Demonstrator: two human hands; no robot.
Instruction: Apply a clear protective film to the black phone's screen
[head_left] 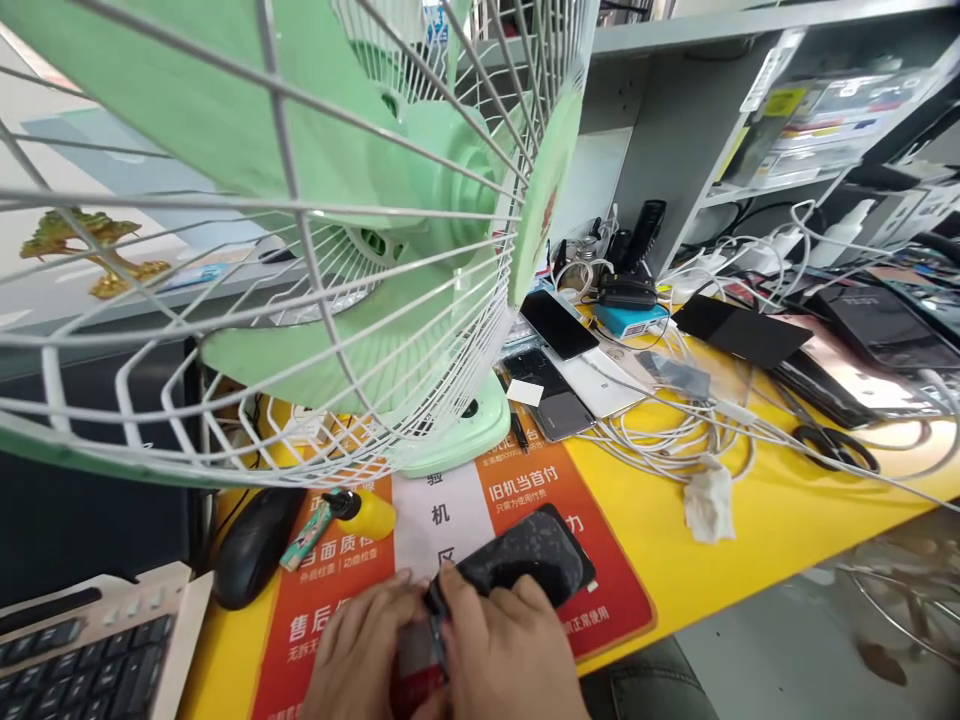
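Observation:
Both my hands are together at the bottom of the view, over a red and white printed mat (615,590). Between them is a dark, glossy phone (415,650), mostly covered by the fingers. My left hand (364,645) grips its left side with bent fingers. On its right side, my right hand (506,650) pinches the upper edge with thumb and fingers. Just beyond the right hand lies a black phone-sized panel (529,555) with a smudged surface, flat on the mat. Whether the right fingertips touch that panel, I cannot tell.
A green fan (450,180) in a white wire cage looms over the upper left. Left are a black mouse (256,545), a keyboard (97,650) and a small yellow bottle (367,513). Several phones (559,325), tangled white cables (660,450) and scissors (834,448) lie right.

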